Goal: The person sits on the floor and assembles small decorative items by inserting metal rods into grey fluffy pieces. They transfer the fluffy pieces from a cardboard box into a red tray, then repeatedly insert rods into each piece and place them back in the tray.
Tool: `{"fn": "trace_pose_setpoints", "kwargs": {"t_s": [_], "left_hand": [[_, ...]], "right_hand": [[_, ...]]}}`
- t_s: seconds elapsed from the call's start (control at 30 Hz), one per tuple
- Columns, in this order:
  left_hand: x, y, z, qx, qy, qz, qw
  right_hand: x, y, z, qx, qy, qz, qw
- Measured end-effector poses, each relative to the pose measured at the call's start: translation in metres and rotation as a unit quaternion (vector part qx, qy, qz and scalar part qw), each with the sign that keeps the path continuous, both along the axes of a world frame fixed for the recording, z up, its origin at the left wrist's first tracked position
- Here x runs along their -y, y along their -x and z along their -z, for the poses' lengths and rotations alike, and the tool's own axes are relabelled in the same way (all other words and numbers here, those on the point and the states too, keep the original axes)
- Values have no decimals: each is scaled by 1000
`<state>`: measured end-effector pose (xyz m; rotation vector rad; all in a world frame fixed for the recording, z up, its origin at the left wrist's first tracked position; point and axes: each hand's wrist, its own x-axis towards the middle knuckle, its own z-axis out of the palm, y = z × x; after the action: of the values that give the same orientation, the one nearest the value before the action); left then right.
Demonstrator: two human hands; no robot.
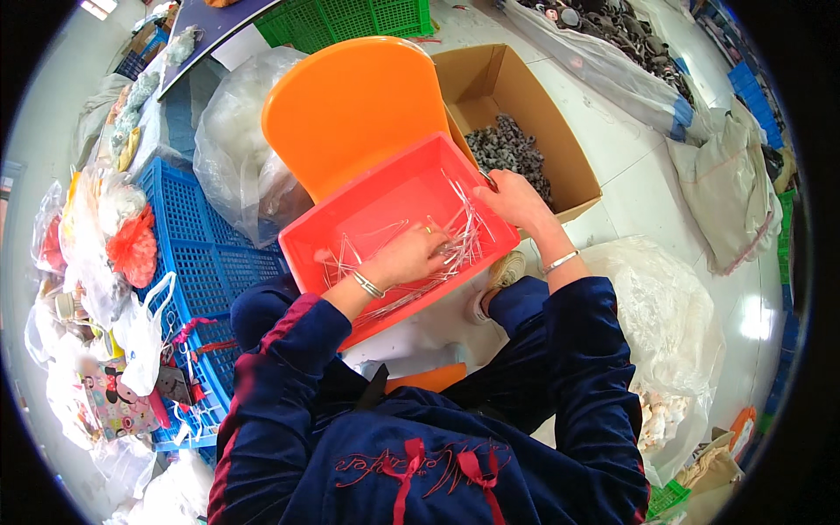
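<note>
A red plastic bin (385, 206) sits tilted before me, holding a loose heap of thin, whitish, wire-like strips (468, 236). My left hand (407, 255) reaches inside it, fingers curled at the strips' near ends; its fingertips are partly hidden among them. At the bin's right rim is my right hand (514, 199), closed, with a small dark metal piece (487, 180) showing between thumb and fingers. Most of that piece is covered, so its kind does not show. Behind the bin, an orange chair (354, 105) touches its far side.
A cardboard box (564, 131) with grey fuzzy pieces (507, 149) stands beyond my right hand. Blue crates (206, 271) and bagged goods line the left. A clear plastic bag (245, 144) leans by the chair, another translucent bag (665, 315) lies at my right.
</note>
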<state>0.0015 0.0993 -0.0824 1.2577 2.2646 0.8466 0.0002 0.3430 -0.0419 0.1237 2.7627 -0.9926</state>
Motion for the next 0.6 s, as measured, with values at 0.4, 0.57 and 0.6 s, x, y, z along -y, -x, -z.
{"fn": "trace_pose_setpoints", "kwargs": {"t_s": [0.4,0.57,0.6], "left_hand": [[53,26,-44,86,31,-105,990],[47,27,-54,171,-71,-180,966],[40,21,-54,187,-89,-168,964]], "right_hand": [[-8,-5,-5,51,47,-6,998],[-29,-9,-19,-59,203,187,959],[-29,-13,-30,-52,258,185,947]]}}
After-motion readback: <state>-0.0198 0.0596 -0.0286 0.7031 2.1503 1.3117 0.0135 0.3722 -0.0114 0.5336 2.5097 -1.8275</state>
